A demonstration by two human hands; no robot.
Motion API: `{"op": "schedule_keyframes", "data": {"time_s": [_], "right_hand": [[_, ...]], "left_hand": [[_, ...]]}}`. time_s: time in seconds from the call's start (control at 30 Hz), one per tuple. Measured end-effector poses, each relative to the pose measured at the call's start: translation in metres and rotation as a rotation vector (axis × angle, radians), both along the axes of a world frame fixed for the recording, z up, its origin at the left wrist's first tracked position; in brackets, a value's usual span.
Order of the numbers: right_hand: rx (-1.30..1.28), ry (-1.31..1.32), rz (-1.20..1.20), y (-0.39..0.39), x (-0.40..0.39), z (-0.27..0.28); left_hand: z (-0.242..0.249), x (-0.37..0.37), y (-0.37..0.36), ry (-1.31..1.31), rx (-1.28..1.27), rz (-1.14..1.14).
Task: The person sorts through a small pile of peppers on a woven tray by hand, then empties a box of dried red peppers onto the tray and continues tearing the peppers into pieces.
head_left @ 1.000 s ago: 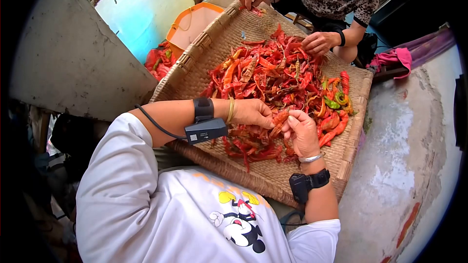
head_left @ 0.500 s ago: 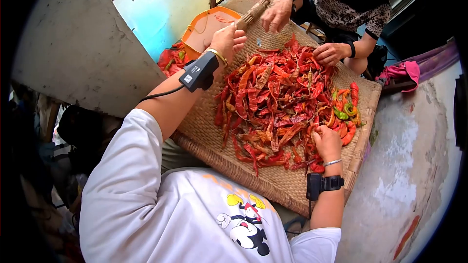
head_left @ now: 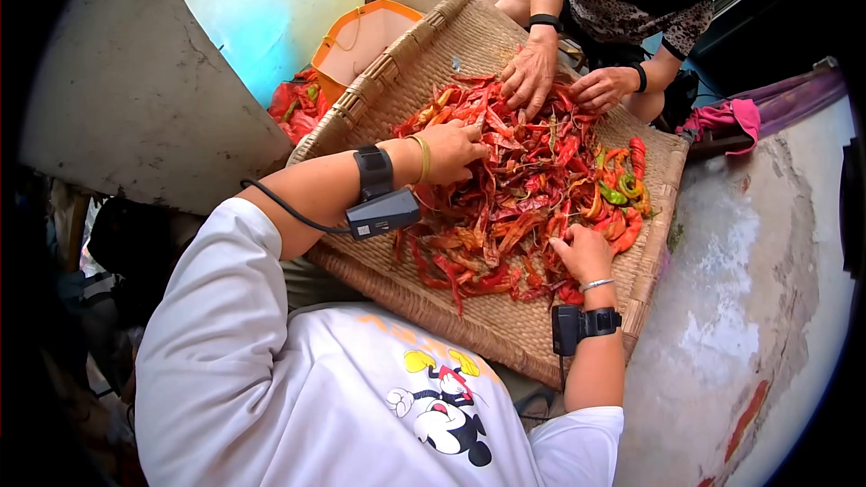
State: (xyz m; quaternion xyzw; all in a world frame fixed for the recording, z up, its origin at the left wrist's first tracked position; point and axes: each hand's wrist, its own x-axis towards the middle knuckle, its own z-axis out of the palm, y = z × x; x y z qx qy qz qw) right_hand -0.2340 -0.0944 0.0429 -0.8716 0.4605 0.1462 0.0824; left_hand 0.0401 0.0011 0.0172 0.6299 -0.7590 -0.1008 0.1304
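Observation:
A heap of dried red chillies lies on a woven tray. My left hand rests on the heap's left part, its fingers apart and no chilli seen gripped in it. At the heap's lower right, my right hand has thumb and forefinger pinched together; what is between them is too small to name. Fresh red chillies and green chillies lie to the right of the heap, above my right hand.
Across the tray a co-worker has both hands in the heap's far side. An orange-rimmed container and a bag of red chillies stand beyond the tray's left edge. Pink cloth hangs at the right.
My left hand has come down from over the tray's far left edge onto the heap. The co-worker's raised hand has also lowered into the chillies.

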Motion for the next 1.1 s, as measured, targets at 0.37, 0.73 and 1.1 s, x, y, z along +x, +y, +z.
{"op": "schedule_keyframes", "data": {"time_s": [0.37,0.73,1.1], "right_hand": [[0.255,-0.501,-0.067,-0.010,-0.006,-0.018],[0.792,-0.940,-0.293,0.028,0.023,0.015],[0.799,-0.951,-0.136,0.047,0.034,0.008]], "left_hand": [[-0.012,-0.029,0.009,-0.040,0.045,-0.282],[0.009,-0.045,0.016,0.448,-0.118,-0.215],[0.003,-0.053,0.014,1.252,0.448,0.022]]}}
